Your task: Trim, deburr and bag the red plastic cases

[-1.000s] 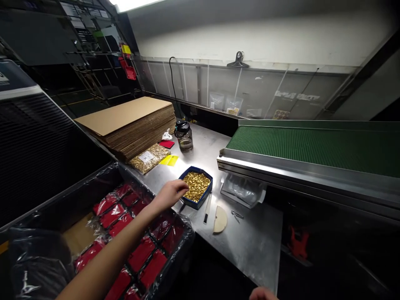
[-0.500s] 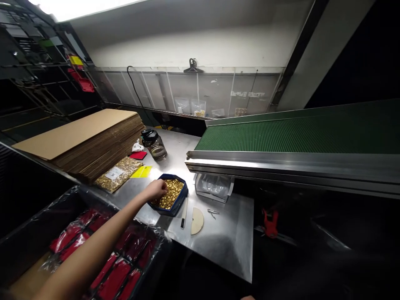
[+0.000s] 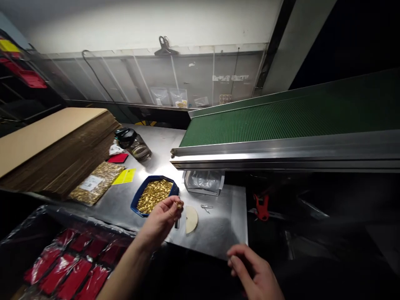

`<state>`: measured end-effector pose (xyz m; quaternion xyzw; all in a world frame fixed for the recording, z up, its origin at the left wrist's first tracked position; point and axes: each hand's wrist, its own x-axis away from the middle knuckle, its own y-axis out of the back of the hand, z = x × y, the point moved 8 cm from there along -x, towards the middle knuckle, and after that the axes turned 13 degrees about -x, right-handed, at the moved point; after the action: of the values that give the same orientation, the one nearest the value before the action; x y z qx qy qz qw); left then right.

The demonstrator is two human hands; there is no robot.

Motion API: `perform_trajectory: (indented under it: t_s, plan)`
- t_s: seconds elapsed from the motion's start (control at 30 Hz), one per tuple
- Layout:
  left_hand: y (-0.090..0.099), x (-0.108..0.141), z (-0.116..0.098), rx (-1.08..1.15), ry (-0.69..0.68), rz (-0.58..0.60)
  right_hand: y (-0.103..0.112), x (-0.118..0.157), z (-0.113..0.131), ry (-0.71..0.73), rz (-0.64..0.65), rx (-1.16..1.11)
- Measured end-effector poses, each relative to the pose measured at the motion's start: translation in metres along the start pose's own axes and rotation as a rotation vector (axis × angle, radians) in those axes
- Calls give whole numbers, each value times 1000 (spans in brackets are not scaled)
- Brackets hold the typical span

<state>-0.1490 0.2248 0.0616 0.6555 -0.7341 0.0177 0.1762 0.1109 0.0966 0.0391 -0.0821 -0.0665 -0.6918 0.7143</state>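
We see the left hand (image 3: 159,221) raised just in front of the blue tray (image 3: 139,196), its fingers (image 3: 173,205) pinched on a small brass piece (image 3: 179,205) that shows as a glint at the fingertips; it is too small for us to tell its shape. The right hand (image 3: 254,273) hangs low near the front edge of the desk (image 3: 215,233), its fingers loosely curled with nothing visible between them, well apart from the left. We judge that one piece has been picked out of the tray and is now held clear of the heap, while nothing has yet been joined to it or set down, so nearly all the work seems to remain. The tray is heaped with many small gold-coloured pieces (image 3: 153,194), shiny and closely packed. Just beside the left hand, on the steel, lie a dark pen-like tool (image 3: 177,224), a pale half-round piece (image 3: 191,219) and a small metal clip (image 3: 205,207). Further back sit a sealed bag of the same brass parts (image 3: 95,187), yellow slips (image 3: 124,176), a red card (image 3: 118,158) and a dark-lidded jar (image 3: 134,143). A stack of flat cardboard (image 3: 46,146) fills the left, a lined bin of red packets (image 3: 62,271) stands below it, and a green conveyor belt (image 3: 281,121) runs along the right.
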Motion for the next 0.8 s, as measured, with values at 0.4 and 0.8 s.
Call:
perform_trajectory:
  t_s: [0.4, 0.8]
  plan:
    - [-188, 73, -34, 543, 94, 204, 40, 22, 98, 785, -255, 166]
    - [-225, 83, -28, 349, 171, 247, 96, 32, 57, 444, -336, -138]
